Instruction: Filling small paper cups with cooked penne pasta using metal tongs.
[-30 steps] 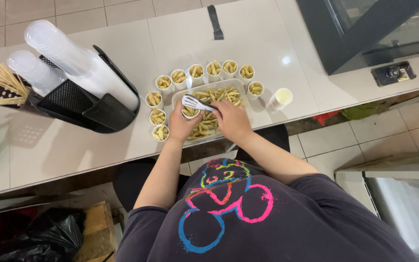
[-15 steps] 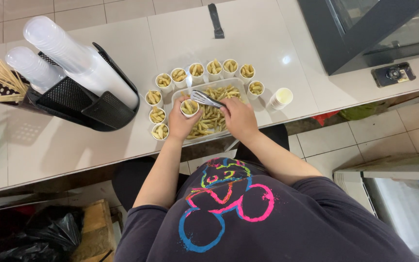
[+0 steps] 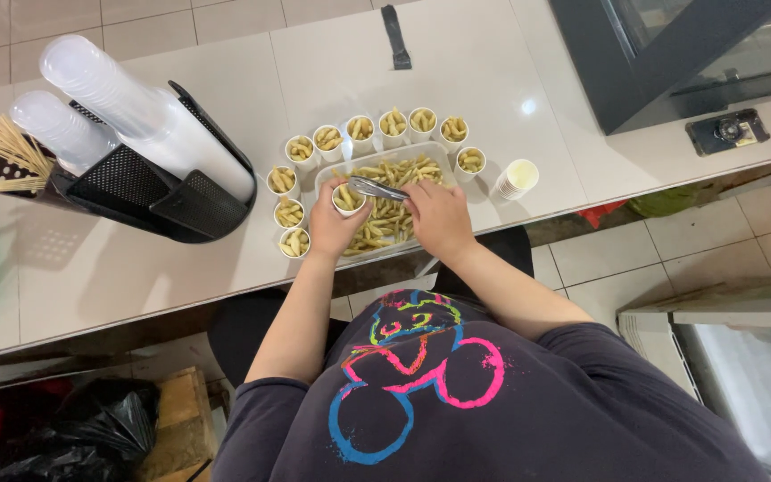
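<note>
On the pale counter, nearly everything is being crowded toward its middle. At its left, a black mesh holder is being filled by stacks of clear plastic cups, and a bundle of wooden skewers is being kept just beside it. At the far right, a dark glass-fronted cabinet is being cut off by the frame, with a small black device lying near it. A clear tray of pale yellow fried sticks is being ringed on its left and far sides by small white paper cups, each already filled; an unfilled stack of cups is being kept apart at its right. Over the tray, the left hand is being wrapped around one paper cup, fingers closed on it. The right hand is being clamped on metal tongs, whose tips are being held at the cup's rim. Much of the tray's near side is being hidden by both hands.
</note>
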